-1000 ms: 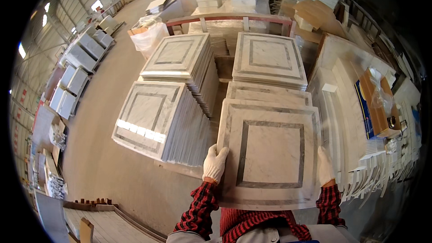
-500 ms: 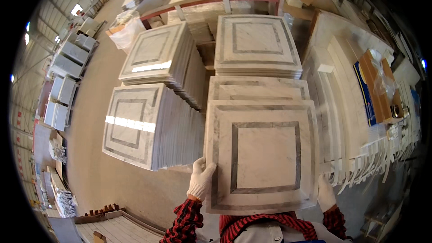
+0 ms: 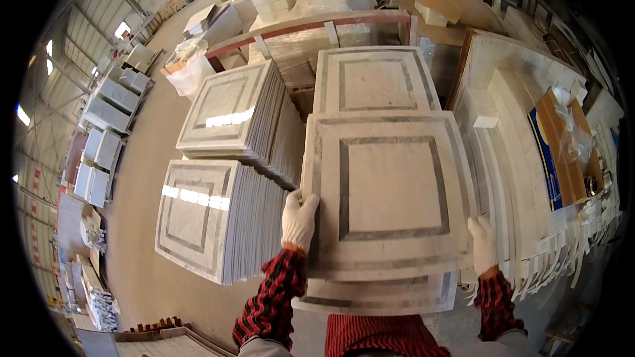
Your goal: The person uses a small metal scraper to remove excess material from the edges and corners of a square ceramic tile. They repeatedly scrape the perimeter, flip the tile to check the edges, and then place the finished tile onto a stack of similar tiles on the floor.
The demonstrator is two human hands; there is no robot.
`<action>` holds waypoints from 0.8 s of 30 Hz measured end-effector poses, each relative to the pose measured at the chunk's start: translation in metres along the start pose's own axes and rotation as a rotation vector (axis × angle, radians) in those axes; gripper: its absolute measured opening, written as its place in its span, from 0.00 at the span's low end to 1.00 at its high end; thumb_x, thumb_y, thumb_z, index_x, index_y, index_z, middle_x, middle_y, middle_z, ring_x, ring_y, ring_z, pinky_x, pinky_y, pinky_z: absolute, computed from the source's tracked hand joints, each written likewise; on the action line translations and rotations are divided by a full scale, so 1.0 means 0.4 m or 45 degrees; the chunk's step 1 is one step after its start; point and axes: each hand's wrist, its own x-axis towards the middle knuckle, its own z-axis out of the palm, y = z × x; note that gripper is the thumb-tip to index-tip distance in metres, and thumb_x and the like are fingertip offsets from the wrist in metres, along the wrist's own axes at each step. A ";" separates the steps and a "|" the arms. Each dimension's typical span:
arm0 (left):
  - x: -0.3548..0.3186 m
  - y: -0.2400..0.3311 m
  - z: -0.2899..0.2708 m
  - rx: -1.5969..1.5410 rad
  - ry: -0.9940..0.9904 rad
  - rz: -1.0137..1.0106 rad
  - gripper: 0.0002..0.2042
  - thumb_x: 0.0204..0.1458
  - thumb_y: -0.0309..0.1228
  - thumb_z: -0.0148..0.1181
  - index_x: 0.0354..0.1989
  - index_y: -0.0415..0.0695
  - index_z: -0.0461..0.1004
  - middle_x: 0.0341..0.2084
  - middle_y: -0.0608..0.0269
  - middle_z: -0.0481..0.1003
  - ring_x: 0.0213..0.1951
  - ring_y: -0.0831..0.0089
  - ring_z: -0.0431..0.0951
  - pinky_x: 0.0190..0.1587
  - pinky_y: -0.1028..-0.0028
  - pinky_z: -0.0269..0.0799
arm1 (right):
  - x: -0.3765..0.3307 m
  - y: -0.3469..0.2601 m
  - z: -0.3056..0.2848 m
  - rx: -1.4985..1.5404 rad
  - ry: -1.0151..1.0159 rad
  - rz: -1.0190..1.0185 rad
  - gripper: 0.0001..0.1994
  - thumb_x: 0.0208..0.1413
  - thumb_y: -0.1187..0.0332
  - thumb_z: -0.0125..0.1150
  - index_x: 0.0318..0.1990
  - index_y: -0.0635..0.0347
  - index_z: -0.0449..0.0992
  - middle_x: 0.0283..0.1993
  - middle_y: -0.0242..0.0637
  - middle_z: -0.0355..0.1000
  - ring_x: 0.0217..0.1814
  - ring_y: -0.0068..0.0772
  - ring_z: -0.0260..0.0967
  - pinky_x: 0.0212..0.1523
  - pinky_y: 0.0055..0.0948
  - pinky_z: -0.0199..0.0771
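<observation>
A square white marble tile (image 3: 393, 188) with grey inlaid bands is held level between my two gloved hands. My left hand (image 3: 299, 223) is closed on its left edge, thumb near the top face. Opposite it, my right hand (image 3: 483, 244) grips the right edge; the fingers under the tile are hidden. Below the held tile, another banded tile (image 3: 380, 294) shows past its near edge, on the near right stack. The held tile's far edge overlaps the view of the far right stack (image 3: 374, 79); I cannot tell whether they touch.
Two more tile stacks stand to the left, a near one (image 3: 198, 218) and a far one (image 3: 225, 109). A red-framed crate (image 3: 311, 26) lies behind. At right are long pale slabs (image 3: 506, 158) and an open cardboard box (image 3: 562, 145). A slatted pallet (image 3: 165, 345) sits at lower left.
Both hands have carried the tile away from my body, toward the far right stack. The near part of the tile beneath has come into sight. The view has tilted up slightly.
</observation>
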 end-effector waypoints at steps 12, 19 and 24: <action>0.607 0.060 0.179 0.216 -0.059 0.013 0.20 0.50 0.40 0.60 0.42 0.33 0.80 0.33 0.53 0.81 0.37 0.65 0.80 0.42 0.65 0.73 | 0.555 -0.109 0.124 0.344 -0.294 0.004 0.18 0.60 0.62 0.57 0.45 0.73 0.76 0.42 0.38 0.76 0.43 0.28 0.71 0.45 0.31 0.69; 0.809 0.104 0.178 0.584 0.055 0.189 0.19 0.52 0.38 0.54 0.48 0.40 0.77 0.35 0.43 0.80 0.38 0.46 0.80 0.43 0.60 0.74 | 0.742 -0.192 0.226 -0.005 -0.230 -0.181 0.21 0.59 0.57 0.59 0.42 0.74 0.77 0.42 0.47 0.78 0.42 0.36 0.72 0.46 0.37 0.69; 0.801 0.334 0.128 0.818 0.118 0.680 0.21 0.57 0.40 0.53 0.55 0.41 0.72 0.42 0.43 0.79 0.47 0.49 0.79 0.49 0.61 0.74 | 0.768 -0.269 0.179 -0.530 -0.004 -0.891 0.23 0.60 0.56 0.56 0.54 0.67 0.74 0.51 0.56 0.75 0.56 0.51 0.72 0.56 0.38 0.69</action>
